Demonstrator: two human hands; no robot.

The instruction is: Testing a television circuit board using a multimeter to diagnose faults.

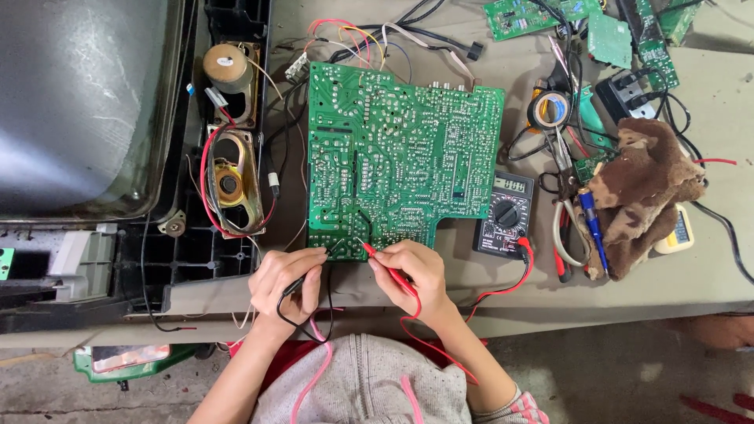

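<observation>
A large green circuit board [400,149] lies solder side up on the bench. My left hand [284,281] holds a black test probe [314,267] whose tip touches the board's near edge. My right hand [415,271] holds a red test probe [385,265], its tip also on the near edge, a little to the right. Red and black leads run from the probes to a black digital multimeter [505,213] lying just right of the board.
An opened television with its grey tube [78,102] and two speakers [229,182] fills the left. To the right lie a brown rag [644,192], pliers [561,235], a blue pen [591,224], a tape roll [550,110] and smaller green boards [613,35].
</observation>
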